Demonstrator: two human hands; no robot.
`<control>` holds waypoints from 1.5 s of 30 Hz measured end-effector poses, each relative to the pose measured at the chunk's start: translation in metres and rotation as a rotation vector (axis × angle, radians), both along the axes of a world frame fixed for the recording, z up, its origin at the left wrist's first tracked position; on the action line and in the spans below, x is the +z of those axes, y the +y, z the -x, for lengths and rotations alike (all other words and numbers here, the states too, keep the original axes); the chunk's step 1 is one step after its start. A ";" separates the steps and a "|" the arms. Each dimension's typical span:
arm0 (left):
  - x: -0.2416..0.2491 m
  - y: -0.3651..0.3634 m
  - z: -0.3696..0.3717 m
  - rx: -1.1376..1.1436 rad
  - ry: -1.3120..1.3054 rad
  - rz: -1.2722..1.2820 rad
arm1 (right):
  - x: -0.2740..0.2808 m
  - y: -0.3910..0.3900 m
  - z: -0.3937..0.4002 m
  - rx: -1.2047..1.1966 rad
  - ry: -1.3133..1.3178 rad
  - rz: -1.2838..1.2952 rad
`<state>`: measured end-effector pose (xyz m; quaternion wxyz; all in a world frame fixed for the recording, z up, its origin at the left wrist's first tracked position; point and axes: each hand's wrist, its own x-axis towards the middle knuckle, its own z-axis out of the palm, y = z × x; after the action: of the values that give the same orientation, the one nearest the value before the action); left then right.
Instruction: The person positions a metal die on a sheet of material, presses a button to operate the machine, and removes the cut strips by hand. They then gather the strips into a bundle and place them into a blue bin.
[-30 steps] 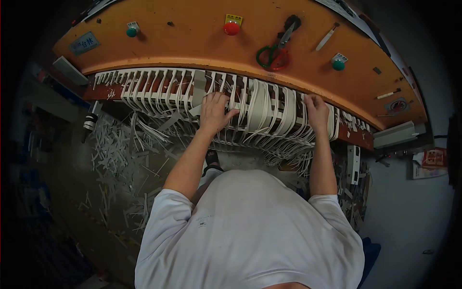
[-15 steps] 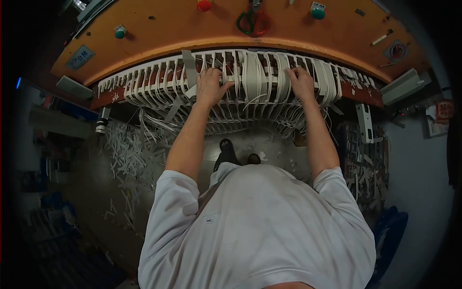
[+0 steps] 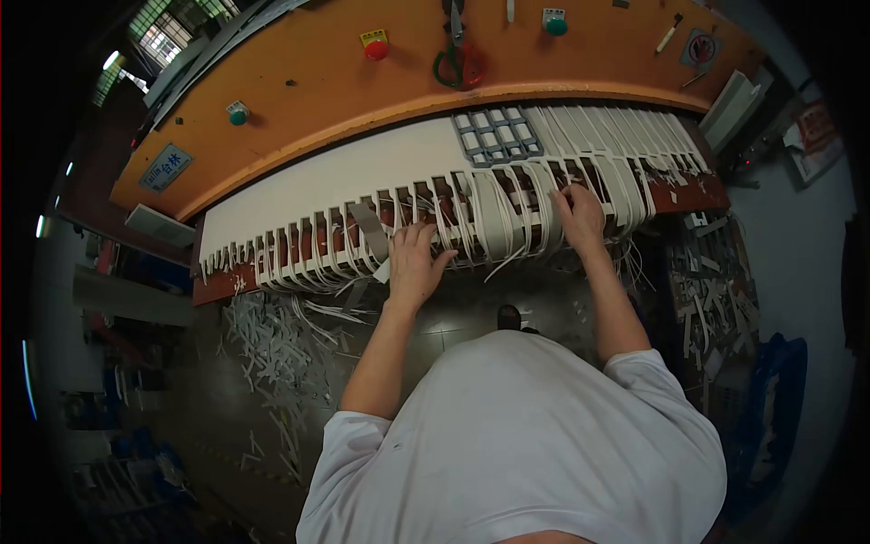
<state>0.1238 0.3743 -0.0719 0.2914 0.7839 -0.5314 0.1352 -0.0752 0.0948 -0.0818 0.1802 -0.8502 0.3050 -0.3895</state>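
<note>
A wide white slotted sheet (image 3: 308, 204) lies on the machine bed, with many pale strips hanging along its near edge. My left hand (image 3: 416, 263) rests on the strips left of centre, its thumb spread from the fingers, beside a grey strip (image 3: 368, 228). Farther right, my right hand (image 3: 581, 218) touches the edge of the slots, thumb and index finger apart. A broad pale strip (image 3: 495, 216) hangs between the hands. Behind it on the sheet sits a grey grid with white blocks (image 3: 497, 136).
The orange machine front (image 3: 299, 118) carries a red button (image 3: 375, 49), green buttons (image 3: 238, 117) and hanging scissors (image 3: 459, 65). Cut strips (image 3: 272, 349) litter the floor at the left, and more scraps (image 3: 711, 299) lie at the right beside a blue crate (image 3: 770, 399).
The camera view has tilted up and turned, so the whole sheet and the grid on it now show. Both hands remain at the slotted edge; my right thumb and index finger look wider apart.
</note>
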 end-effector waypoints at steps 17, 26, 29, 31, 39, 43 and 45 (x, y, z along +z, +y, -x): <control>0.054 0.101 -0.134 0.205 0.118 0.415 | 0.002 0.009 -0.010 -0.116 -0.023 -0.070; 0.082 -0.090 -0.212 -0.124 0.228 0.014 | 0.000 0.003 -0.016 -0.133 -0.009 0.036; 0.065 -0.159 -0.236 -0.187 0.172 -0.033 | 0.007 0.003 -0.010 -0.114 0.006 -0.115; 0.052 -0.204 -0.255 -0.212 0.150 -0.019 | 0.013 0.003 -0.006 -0.136 -0.020 -0.296; 0.030 -0.342 -0.305 -0.207 -0.075 -0.199 | 0.112 -0.073 -0.149 0.151 0.083 -0.017; 0.017 -0.355 -0.305 -0.142 -0.164 -0.210 | 0.084 -0.136 -0.273 0.268 0.247 0.177; 0.014 -0.356 -0.306 -0.124 -0.165 -0.238 | 0.068 -0.151 -0.307 0.307 0.296 0.214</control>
<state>0.4300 0.0187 -0.0576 0.1596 0.7649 -0.6130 0.1168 0.2318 -0.0562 -0.0133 0.0994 -0.9487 0.1521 -0.2587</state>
